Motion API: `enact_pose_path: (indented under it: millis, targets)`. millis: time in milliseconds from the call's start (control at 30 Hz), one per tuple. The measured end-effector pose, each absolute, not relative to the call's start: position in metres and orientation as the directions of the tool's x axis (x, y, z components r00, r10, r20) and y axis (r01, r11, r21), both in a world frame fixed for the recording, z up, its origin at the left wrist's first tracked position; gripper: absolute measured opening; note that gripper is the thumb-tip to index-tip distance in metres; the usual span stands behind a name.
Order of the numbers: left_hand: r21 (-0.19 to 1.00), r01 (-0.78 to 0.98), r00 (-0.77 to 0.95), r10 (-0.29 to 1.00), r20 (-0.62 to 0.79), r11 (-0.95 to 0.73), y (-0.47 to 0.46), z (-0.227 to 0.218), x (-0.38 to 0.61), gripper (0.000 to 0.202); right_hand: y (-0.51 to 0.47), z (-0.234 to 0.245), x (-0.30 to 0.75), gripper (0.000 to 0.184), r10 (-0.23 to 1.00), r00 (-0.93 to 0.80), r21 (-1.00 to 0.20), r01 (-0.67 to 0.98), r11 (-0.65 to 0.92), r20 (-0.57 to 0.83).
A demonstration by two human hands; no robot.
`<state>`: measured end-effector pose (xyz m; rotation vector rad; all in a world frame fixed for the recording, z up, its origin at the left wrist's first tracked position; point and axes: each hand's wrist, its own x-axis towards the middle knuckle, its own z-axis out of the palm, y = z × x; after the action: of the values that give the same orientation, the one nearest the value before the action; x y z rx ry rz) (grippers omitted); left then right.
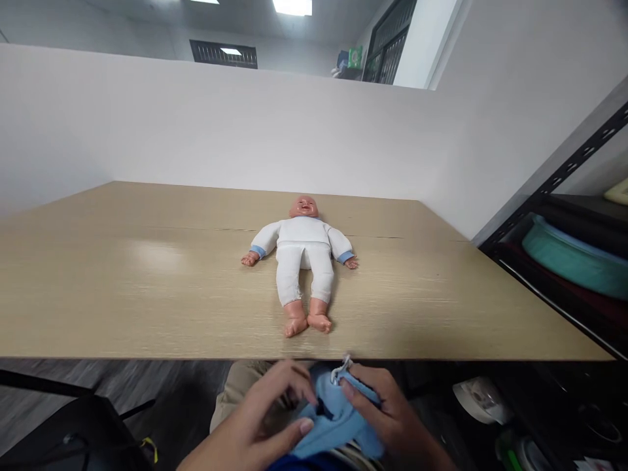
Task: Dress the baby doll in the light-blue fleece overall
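Below the table's near edge, over my lap, my right hand [387, 405] pinches a small light-blue cloth garment [338, 418] between thumb and fingers. A white cord [341, 369] sticks up from its top edge. My left hand [269, 412] is at the garment's left side, thumb and bent fingers apart, with a slight blur; the thumb lies against or just over the cloth. The garment is bunched up, so its full shape is hidden. On the table beyond lies a baby doll [304, 252] on its back, in white clothes with blue cuffs, feet towards me.
The wooden table [147, 294] spans the view, with a white wall [269, 131] behind it. To the right, a black shelf rack [549, 190] holds a teal basin [574, 261]. A black chair [73, 432] stands at lower left.
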<state>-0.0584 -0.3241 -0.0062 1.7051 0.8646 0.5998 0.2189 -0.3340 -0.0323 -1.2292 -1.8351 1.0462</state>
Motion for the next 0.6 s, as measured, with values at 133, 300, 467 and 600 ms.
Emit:
enact_pose_path:
  millis: [133, 300, 467, 600]
  targets:
    - [0.957, 0.116, 0.597, 0.789, 0.145, -0.264, -0.291, 0.04, -0.056, 0.072, -0.313, 0.055, 0.231, 0.035, 0.862, -0.47, -0.896, 0.275, 0.349, 0.192]
    - [0.985, -0.013, 0.806, 0.581, 0.114, -0.174, -0.212, 0.087, -0.047, 0.064, -0.258, 0.142, 0.23, 0.027, 0.749, -0.612, -0.898, 0.14, 0.418, 0.253]
    - [0.968, 0.013, 0.854, 0.506, 0.119, -0.25, -0.15, 0.125, -0.061, 0.027, -0.188, 0.174, 0.229, 0.026, 0.65, -0.737, -0.923, 0.097, 0.371, 0.184]
    - [0.914, 0.031, 0.846, 0.497, 0.191, -0.405, -0.122, 0.15, -0.069, 0.014, -0.139, 0.17, 0.238, 0.034, 0.569, -0.823, -0.844, 0.3, 0.444, 0.007]
